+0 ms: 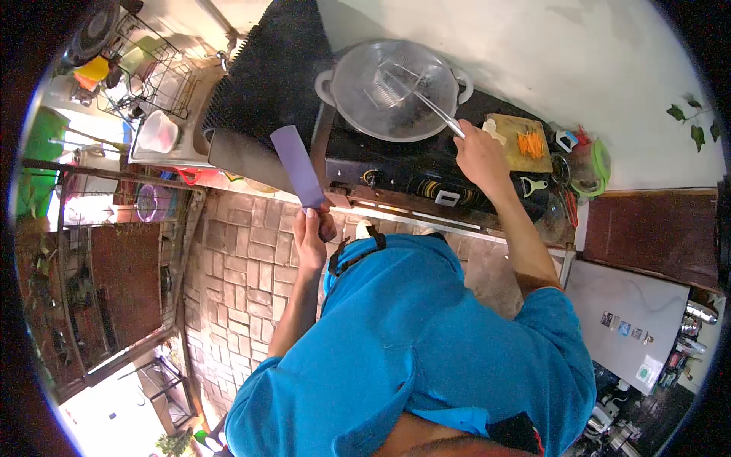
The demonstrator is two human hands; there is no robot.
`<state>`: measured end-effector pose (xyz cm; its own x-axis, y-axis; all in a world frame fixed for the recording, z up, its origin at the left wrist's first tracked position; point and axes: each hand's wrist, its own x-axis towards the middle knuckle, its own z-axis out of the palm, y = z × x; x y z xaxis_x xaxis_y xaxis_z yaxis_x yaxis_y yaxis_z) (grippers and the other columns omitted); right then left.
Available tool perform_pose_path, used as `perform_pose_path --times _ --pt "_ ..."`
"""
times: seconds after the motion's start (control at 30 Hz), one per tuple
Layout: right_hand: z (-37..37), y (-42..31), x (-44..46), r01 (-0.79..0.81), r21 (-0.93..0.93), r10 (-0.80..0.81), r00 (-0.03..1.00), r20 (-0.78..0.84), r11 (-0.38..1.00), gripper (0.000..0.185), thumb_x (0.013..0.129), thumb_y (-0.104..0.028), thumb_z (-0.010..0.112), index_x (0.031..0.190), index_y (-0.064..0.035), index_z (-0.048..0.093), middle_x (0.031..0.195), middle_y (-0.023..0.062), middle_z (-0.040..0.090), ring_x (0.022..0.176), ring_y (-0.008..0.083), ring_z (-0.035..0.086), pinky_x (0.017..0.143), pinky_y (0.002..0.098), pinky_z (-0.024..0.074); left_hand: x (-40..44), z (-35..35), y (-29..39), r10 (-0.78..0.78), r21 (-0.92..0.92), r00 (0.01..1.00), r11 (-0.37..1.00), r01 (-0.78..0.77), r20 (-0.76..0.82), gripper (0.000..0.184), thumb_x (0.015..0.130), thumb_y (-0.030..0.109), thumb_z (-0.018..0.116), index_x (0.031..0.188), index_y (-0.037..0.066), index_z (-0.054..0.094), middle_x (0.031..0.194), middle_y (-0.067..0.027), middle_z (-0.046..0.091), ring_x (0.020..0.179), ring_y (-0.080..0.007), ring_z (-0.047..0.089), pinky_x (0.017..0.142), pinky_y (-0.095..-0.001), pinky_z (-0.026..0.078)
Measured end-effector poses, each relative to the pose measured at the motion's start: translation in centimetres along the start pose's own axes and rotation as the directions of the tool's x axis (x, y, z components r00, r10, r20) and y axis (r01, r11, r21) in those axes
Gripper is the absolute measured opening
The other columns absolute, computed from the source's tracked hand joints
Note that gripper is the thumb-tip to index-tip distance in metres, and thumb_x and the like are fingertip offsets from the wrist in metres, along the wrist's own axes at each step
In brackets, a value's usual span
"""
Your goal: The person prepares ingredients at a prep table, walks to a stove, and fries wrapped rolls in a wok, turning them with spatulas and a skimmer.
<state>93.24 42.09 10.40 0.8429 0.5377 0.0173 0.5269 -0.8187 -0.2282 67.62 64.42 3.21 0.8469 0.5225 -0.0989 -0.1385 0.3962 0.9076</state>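
Observation:
My right hand (481, 154) is closed round the handle of a metal wire strainer (390, 90). The strainer's mesh head is inside a large two-handled pan (352, 114) on the dark stove (346, 169). Steam or glare hazes the pan, so its contents are hard to make out. In front of the stove, my left hand (311, 236) is closed on a flat purple blade-shaped thing (297, 165), which points up and away from me. Close to my right hand lies a wooden cutting board (519, 157) with orange shredded strips (531, 143) and pale pieces (495, 131) on it.
A peeler (534, 184) lies beside the board, near a green-rimmed container (598, 169). A black ridged sheet (266, 72) stands left of the pan. Further left are a sink (194, 114), a pale bowl (158, 132) and a wire dish rack (164, 80). Brick paving (228, 266) forms the floor.

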Motion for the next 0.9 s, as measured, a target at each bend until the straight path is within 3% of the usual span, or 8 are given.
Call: perform_pose_path --times 0.3,0.37,0.4,0.47,0.5,0.67,0.73,0.9 --pt "-0.1 1.8 -3.0 -0.133 0.129 0.156 0.970 -0.189 0.983 0.029 0.088 -0.018 0.058 0.113 -0.0031 0.057 0.088 0.0251 0.065 0.080 0.0440 0.063 0.072 0.0517 0.0505 1.2 -1.0 0.7 -0.005 0.052 0.994 0.999 -0.001 0.106 0.034 0.102 0.036 0.039 0.093 0.005 0.049 0.059 0.0027 0.036 0.049 -0.0069 0.030 0.046 -0.0250 0.025" --pt "0.3 2.8 -4.5 -0.035 0.309 0.147 0.926 -0.348 0.951 0.031 0.089 -0.017 0.058 0.116 -0.0006 0.056 0.079 0.0223 0.062 0.074 0.0396 0.061 0.065 0.0445 0.0460 1.8 -0.5 0.6 -0.014 0.046 0.992 0.999 0.008 0.124 0.033 0.101 0.037 0.041 0.091 0.006 0.049 0.060 0.0037 0.036 0.049 -0.0069 0.030 0.045 -0.0256 0.023" --pt "0.1 3.1 -5.6 -0.061 0.302 0.172 0.918 -0.356 0.951 0.031 0.089 -0.017 0.058 0.116 -0.0006 0.056 0.079 0.0223 0.062 0.074 0.0396 0.061 0.065 0.0445 0.0460 1.8 -0.3 0.5 -0.009 0.041 0.988 0.999 0.002 0.154 0.032 0.101 0.036 0.042 0.091 0.006 0.050 0.061 0.0036 0.037 0.049 -0.0069 0.030 0.045 -0.0256 0.023" --pt "0.0 3.9 -7.7 -0.360 0.415 0.459 0.872 -0.169 0.836 0.022 0.089 -0.018 0.058 0.102 -0.0002 0.056 0.082 0.0255 0.062 0.078 0.0442 0.061 0.067 0.0514 0.0452 2.0 0.6 0.5 -0.041 0.097 0.983 0.995 0.024 0.177 0.038 0.103 0.036 0.036 0.081 0.006 0.042 0.059 0.0026 0.033 0.051 -0.0066 0.030 0.046 -0.0241 0.025" --pt "1.7 5.9 -8.8 -0.286 0.368 0.414 0.846 -0.336 0.884 0.021 0.090 -0.020 0.058 0.097 -0.0005 0.054 0.074 0.0229 0.061 0.070 0.0442 0.060 0.062 0.0518 0.0434 2.2 0.9 0.1 -0.052 0.084 0.981 0.996 0.037 0.188 0.037 0.103 0.036 0.036 0.081 0.006 0.042 0.059 0.0027 0.033 0.050 -0.0065 0.030 0.045 -0.0240 0.025" --pt "7.4 13.4 -11.4 -0.417 0.472 0.583 0.760 -0.288 0.777 0.024 0.091 -0.024 0.056 0.096 -0.0011 0.053 0.074 0.0230 0.062 0.070 0.0446 0.060 0.062 0.0522 0.0442 1.8 4.8 -0.8 -0.070 0.156 0.972 0.987 0.035 0.224 0.036 0.103 0.034 0.036 0.081 0.007 0.043 0.059 0.0032 0.033 0.049 -0.0061 0.028 0.044 -0.0239 0.023" --pt "9.7 15.7 -11.5 -0.411 0.392 0.555 0.730 -0.400 0.823 0.026 0.093 -0.022 0.056 0.103 0.0025 0.056 0.061 0.0173 0.054 0.056 0.0356 0.057 0.053 0.0424 0.0416 1.4 6.6 -1.4 -0.101 0.157 0.963 0.986 0.063 0.249 0.036 0.103 0.034 0.036 0.082 0.006 0.044 0.059 0.0036 0.033 0.050 -0.0059 0.029 0.045 -0.0242 0.024" --pt "11.8 18.2 -11.8 -0.432 0.462 0.587 0.763 -0.270 0.774 0.022 0.092 -0.020 0.057 0.097 0.0006 0.053 0.067 0.0204 0.059 0.066 0.0433 0.059 0.059 0.0477 0.0431 -1.1 10.8 -3.1 -0.129 0.151 0.979 0.983 0.105 0.160 0.035 0.103 0.035 0.037 0.094 0.005 0.051 0.061 0.0037 0.037 0.052 -0.0063 0.031 0.047 -0.0243 0.027"
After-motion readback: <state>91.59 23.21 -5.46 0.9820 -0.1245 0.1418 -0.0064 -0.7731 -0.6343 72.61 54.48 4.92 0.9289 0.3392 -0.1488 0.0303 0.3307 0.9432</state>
